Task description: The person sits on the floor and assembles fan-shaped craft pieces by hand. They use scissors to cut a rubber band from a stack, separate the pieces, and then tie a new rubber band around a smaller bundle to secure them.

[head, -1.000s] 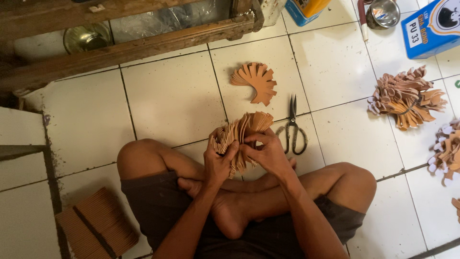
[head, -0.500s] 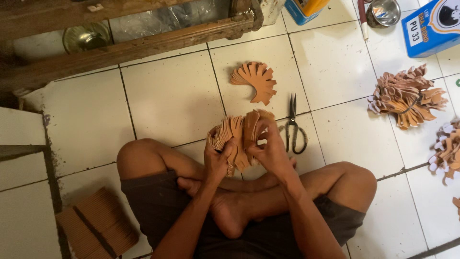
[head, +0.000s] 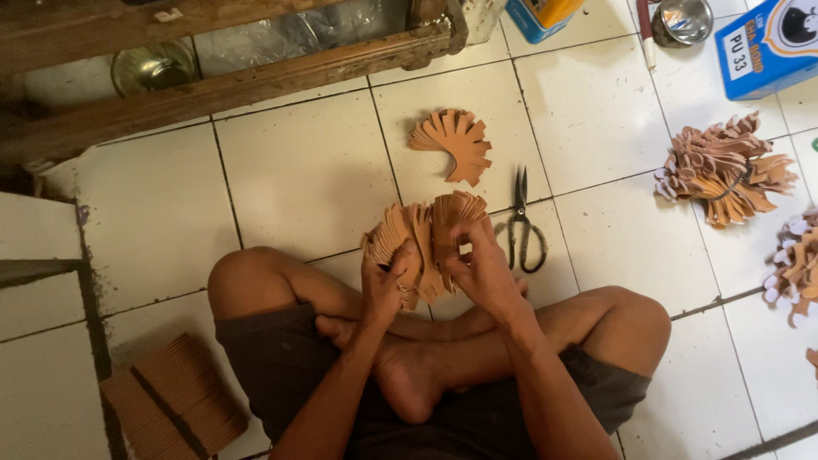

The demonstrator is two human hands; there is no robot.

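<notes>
Held a bundle of thin brown cut-out pieces [head: 426, 243] in both hands, raised just above the crossed legs and over the tiled floor [head: 298, 179], with the pieces fanned out at the top like ribbed leaves. Wrapped the left hand [head: 385, 290] round the bundle's lower left part, fingers pressed together and clamping it from below. Pinched the right half of the fan with the right hand [head: 486, 273], thumb and fingertips closed on the upper edges of a few pieces. Seemed to be midway through fanning or separating the stack, sheet by sheet; judged that going on would call for a steady clamp at the base and a light, sliding pinch at the top, so as not to crease the thin pieces. Left black scissors [head: 521, 223] lying on the floor just right of the hands, blades pointing away. Left one fan-shaped brown piece [head: 456, 143] lying flat beyond the bundle, well apart from it. Kept a heap of similar pieces [head: 724, 170] near the floor's right side, below a blue box [head: 767, 43] and a metal cup [head: 684, 19]. Sat facing a worn wooden frame [head: 256, 81] along the far side, with a ribbed brown sheet [head: 175, 396] beside the left thigh.
</notes>
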